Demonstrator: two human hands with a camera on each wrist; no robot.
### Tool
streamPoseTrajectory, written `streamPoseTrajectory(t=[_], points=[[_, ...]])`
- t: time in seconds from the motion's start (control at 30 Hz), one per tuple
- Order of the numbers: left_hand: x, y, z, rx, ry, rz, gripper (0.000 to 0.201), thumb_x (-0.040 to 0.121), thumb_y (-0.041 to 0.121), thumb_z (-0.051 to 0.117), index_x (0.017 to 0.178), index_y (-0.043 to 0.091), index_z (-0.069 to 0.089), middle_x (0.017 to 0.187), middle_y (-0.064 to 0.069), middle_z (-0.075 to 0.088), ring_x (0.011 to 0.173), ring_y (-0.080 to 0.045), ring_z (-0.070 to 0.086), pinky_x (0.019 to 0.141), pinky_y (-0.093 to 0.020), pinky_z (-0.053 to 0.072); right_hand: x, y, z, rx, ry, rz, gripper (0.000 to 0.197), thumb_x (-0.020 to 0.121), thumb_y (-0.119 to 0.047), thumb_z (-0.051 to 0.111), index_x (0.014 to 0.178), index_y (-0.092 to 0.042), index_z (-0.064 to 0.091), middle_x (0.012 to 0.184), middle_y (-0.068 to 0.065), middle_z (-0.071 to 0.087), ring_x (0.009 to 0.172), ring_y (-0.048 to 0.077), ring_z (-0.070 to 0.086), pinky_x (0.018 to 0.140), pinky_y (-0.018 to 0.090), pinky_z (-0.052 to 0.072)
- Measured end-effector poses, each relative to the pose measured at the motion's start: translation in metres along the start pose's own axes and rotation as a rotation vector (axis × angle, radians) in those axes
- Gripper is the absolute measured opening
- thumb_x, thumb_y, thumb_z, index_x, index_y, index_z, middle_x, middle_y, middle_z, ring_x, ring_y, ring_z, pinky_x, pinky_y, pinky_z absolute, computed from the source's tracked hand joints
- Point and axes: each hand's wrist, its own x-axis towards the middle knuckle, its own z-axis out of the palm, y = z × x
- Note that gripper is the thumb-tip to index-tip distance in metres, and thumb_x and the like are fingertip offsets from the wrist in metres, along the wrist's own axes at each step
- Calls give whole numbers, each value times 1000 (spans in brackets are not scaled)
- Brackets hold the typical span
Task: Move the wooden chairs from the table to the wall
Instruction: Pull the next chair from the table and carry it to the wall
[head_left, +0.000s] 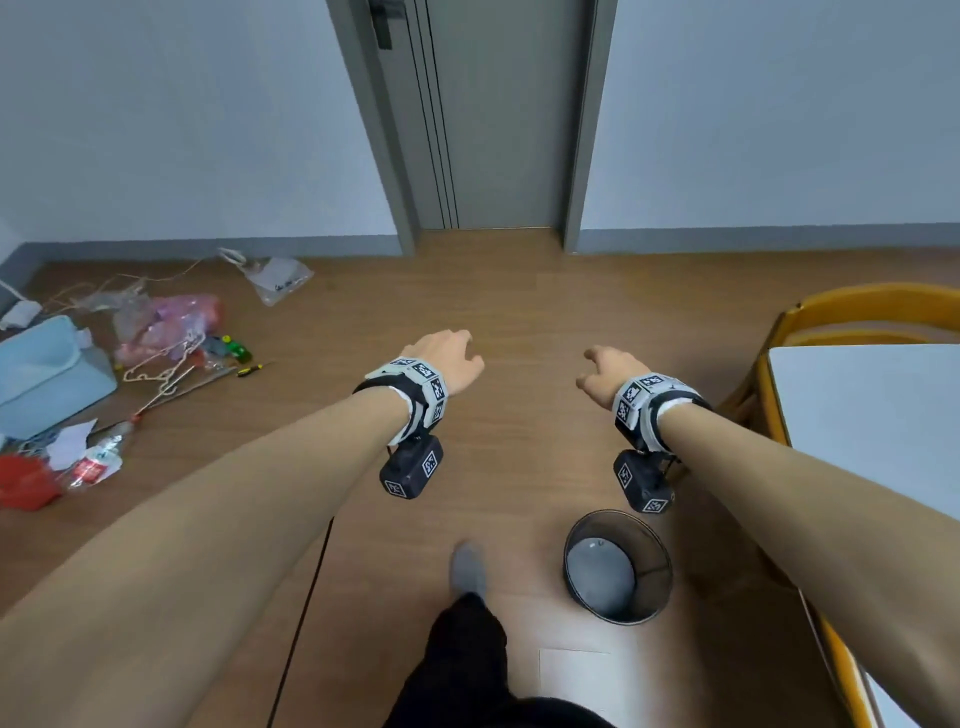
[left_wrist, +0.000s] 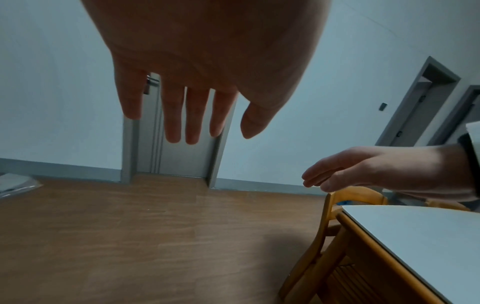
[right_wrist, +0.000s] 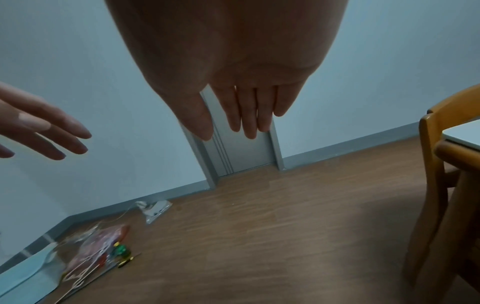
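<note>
A wooden chair (head_left: 841, 312) with an orange-brown curved back is tucked under the white-topped table (head_left: 872, 415) at the far right. The same chair (left_wrist: 335, 207) shows in the left wrist view, and the chair (right_wrist: 436, 144) stands at the right edge of the right wrist view. My left hand (head_left: 452, 358) and right hand (head_left: 602, 371) are both stretched forward over bare floor, fingers straight and relaxed, holding nothing. The right hand is well left of the chair, not touching it. The wall (head_left: 182, 130) lies ahead.
A closed grey door (head_left: 493, 114) is straight ahead. A black mesh bin (head_left: 618, 571) stands on the floor by my foot, close to the table. Plastic bags, hangers, bottles and a light blue container (head_left: 47, 374) lie against the left wall.
</note>
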Motion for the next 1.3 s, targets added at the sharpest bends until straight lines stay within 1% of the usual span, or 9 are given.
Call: streamPoseTrajectory(t=[0.13,0.27,0.37,0.5,0.6,0.77,0.93,1.13,1.3], points=[[134,18,-17,45,-18,121,51,98,42,41,144,21,45,139,-4,55,118,-28,57,89,-40,47,95,25,-30,40,20,119,59,94,-30,55,149,-14,39,149,10,47,131,29,50,103,37,43],[274,59,-43,112,-63,293,51,98,41,41,144,19,45,137,-5,55,116,-28,57,88,-40,49,176,61,-67,83,30,295,58,94,-30,55,148,-15,40,148,9,47,131,30,50,104,38,44],[357,103,-63,194,-82,436,50,97,42,41,141,18,48,132,-6,58,113,-29,58,88,-40,49,215,92,-96,137,18,421,59,96,-31,54,150,-14,38,151,10,44,133,30,47,105,37,41],[433,186,-82,274,-119,620,48,96,43,41,136,19,51,130,-5,59,113,-29,58,89,-40,48,236,140,-128,230,60,570,59,98,-30,52,151,-13,36,153,10,41,136,30,44,109,38,39],[477,256,-85,310,-126,770,47,96,42,41,134,19,53,128,-5,59,111,-28,59,85,-39,46,244,181,-151,298,91,699,59,98,-30,51,152,-11,34,153,11,39,137,30,43,111,40,37],[532,377,-75,374,-150,993,44,96,42,40,131,18,54,124,-5,59,107,-26,58,80,-38,46,259,267,-178,434,190,914,58,97,-30,50,152,-13,36,152,11,42,135,31,46,109,39,39],[580,484,-64,472,-184,1131,49,97,43,40,139,19,48,132,-6,55,115,-29,56,89,-42,48,286,348,-207,592,309,1051,58,97,-30,52,151,-14,37,149,11,46,132,32,49,104,41,42],[605,602,-64,547,-201,1322,47,97,42,40,137,19,49,132,-5,56,115,-28,56,91,-43,48,290,410,-239,723,389,1183,59,98,-35,51,151,-15,35,149,11,46,131,32,50,105,45,44],[606,691,-43,585,-228,1526,44,96,38,39,135,19,51,131,-4,56,117,-27,55,94,-43,44,289,448,-247,803,450,1339,49,97,-32,52,142,-15,45,137,10,56,119,31,58,96,43,49]])
